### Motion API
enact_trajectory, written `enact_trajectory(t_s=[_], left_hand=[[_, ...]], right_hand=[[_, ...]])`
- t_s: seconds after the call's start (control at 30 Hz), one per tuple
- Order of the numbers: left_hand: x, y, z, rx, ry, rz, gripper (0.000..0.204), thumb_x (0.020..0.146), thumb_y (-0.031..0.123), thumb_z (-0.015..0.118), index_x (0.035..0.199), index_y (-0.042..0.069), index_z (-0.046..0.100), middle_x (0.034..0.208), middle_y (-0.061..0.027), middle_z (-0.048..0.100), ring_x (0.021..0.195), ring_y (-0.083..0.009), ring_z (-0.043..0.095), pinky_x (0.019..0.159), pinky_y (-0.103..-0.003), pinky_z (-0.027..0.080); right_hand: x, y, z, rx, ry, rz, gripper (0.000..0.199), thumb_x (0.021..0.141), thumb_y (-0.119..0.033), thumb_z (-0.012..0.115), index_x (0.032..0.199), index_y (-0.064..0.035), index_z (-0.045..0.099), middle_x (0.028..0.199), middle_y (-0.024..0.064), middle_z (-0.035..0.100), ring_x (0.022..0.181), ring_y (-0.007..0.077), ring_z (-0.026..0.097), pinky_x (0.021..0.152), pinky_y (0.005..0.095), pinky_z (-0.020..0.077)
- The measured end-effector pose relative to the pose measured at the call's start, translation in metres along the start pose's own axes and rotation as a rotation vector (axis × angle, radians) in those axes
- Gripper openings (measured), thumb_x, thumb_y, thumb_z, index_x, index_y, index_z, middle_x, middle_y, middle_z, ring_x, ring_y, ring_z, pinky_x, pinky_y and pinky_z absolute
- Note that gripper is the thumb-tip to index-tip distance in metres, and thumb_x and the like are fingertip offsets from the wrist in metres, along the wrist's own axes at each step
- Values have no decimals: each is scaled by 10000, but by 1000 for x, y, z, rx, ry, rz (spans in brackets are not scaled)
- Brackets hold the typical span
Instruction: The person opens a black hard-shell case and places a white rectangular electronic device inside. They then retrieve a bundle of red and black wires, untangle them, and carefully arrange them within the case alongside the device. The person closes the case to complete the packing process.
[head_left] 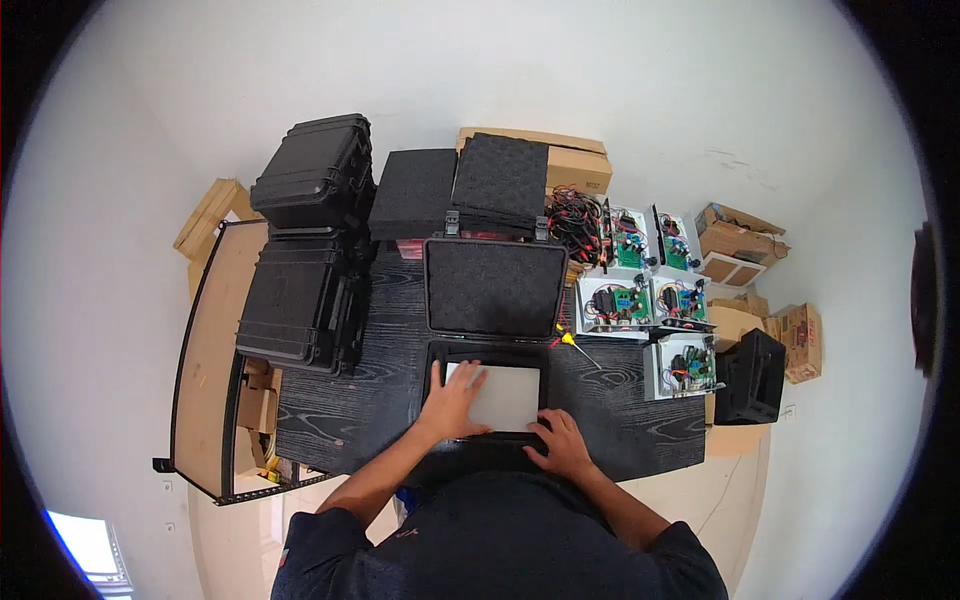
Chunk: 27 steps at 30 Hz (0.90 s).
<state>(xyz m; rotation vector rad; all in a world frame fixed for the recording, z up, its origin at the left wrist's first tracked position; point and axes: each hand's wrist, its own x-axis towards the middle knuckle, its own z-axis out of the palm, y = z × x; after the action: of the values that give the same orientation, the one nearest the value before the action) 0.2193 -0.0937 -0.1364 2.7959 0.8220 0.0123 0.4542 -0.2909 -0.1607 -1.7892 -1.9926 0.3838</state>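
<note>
An open black hard case (433, 357) lies on the dark wood-grain table in front of me, its foam-lined lid (495, 288) tipped back. In the case's base sits a flat light-grey panel (510, 398). My left hand (452, 402) rests with spread fingers on the panel's left part. At the panel's lower right corner is my right hand (562, 443), fingers apart, touching the case's near right edge. Just right of the case lies a screwdriver with a yellow handle (569, 339).
Black hard cases (300, 300) are stacked at the left. Black foam blocks (500, 175) stand behind the lid, beside bundled cables (577, 225). Several white trays with green circuit boards (685, 365) fill the right side. Cardboard boxes (800, 340) and a black case (752, 378) sit further right.
</note>
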Motion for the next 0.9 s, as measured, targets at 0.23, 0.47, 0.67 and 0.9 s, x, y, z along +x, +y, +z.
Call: enact_trajectory(t_s=[0.23, 0.47, 0.67, 0.9], left_hand=[[-41, -4, -4, -171, -55, -147, 1318, 646, 710, 853, 1592, -45, 332, 1652, -199, 375, 1599, -339, 229, 1208, -778, 30], [-41, -16, 14, -181, -69, -92, 1279, 683, 681, 845, 1601, -42, 325, 1676, -188, 354, 1609, -292, 225, 1217, -762, -31], [-45, -22, -6, -282, 55, -71, 1046, 786, 624, 791, 1549, 1, 440, 1611, -182, 448, 1559, -326, 330, 1240, -733, 22], [-31, -109, -19, -1, 124, 182, 687, 884, 618, 646, 1239, 31, 692, 1356, -122, 641, 1421, -289, 501, 1259, -698, 89]], right_hand=[[10, 4, -2, 249, -134, 258, 1017, 835, -478, 849, 1619, -103, 320, 1648, 386, 196, 1539, 518, 252, 1255, 551, 281], [16, 5, -6, 325, -230, 292, 1088, 840, -486, 844, 1662, -118, 233, 1640, 411, 188, 1526, 548, 270, 1257, 524, 295], [18, 3, -8, 271, -251, 301, 1092, 841, -522, 833, 1667, -147, 225, 1625, 421, 217, 1509, 555, 306, 1234, 516, 342], [19, 3, -11, 300, -272, 293, 1085, 852, -527, 820, 1668, -143, 215, 1626, 427, 209, 1506, 558, 310, 1233, 508, 347]])
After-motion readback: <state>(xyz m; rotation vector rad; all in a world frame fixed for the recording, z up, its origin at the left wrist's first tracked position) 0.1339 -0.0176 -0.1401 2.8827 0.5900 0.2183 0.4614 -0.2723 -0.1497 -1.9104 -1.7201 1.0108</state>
